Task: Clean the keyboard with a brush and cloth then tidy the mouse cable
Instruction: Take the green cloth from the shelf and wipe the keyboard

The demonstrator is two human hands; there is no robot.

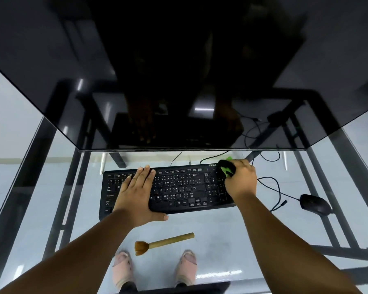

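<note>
The black keyboard (168, 187) lies on the glass desk (232, 240) below the monitor (179, 81). The left hand (137, 194) presses flat and open on its left half; the right hand (240, 179) clutches a green-and-black cloth (227, 167) at its far right corner. The brush (164, 242) lies nearer, the mouse (314, 204) and its cable (272, 185) to the right.

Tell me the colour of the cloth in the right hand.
The cloth, bunched in the right hand, is black and bright green, seen in the head view.

Keyboard (168, 187) on the counter (232, 240), just before the monitor (179, 81). Brush (162, 242) nearer, before the keyboard. Mouse (314, 204) to the right, well apart, cable (272, 185) between. Cloth (227, 166) on the keyboard's far right corner.
</note>
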